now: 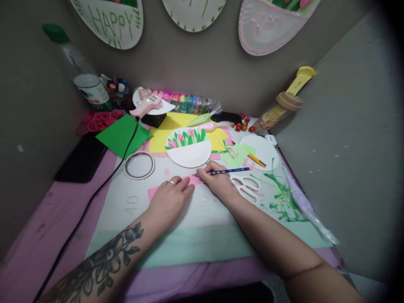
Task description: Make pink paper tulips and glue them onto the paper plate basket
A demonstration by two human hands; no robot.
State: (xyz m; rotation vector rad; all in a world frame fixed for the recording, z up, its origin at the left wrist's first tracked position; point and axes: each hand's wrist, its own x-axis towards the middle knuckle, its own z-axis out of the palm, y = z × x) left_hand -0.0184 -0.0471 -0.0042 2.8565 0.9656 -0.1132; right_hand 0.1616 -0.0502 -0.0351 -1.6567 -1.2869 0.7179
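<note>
My left hand [172, 195] lies flat, fingers stretched out, on a piece of pink paper [153, 192] and covers much of it. In my right hand [217, 181] is a dark blue pencil [235, 170], its tip down at the right end of the pink paper. Just beyond both hands sits a white paper plate pocket [189, 154] with pink paper tulips and green leaves in it. White-handled scissors [249, 185] lie right beside my right hand, their blades partly hidden. A small pink paper dot [166, 171] rests above my left hand.
Left stand a tape roll [139, 165], green paper [123, 136], a pink glue gun [147, 106] with a trailing black cord, and a phone [81, 158]. Right are green paper scraps [284, 195], a white paper circle [260, 152] and a yellow pencil [257, 160]. A bottle [91, 88] stands back left.
</note>
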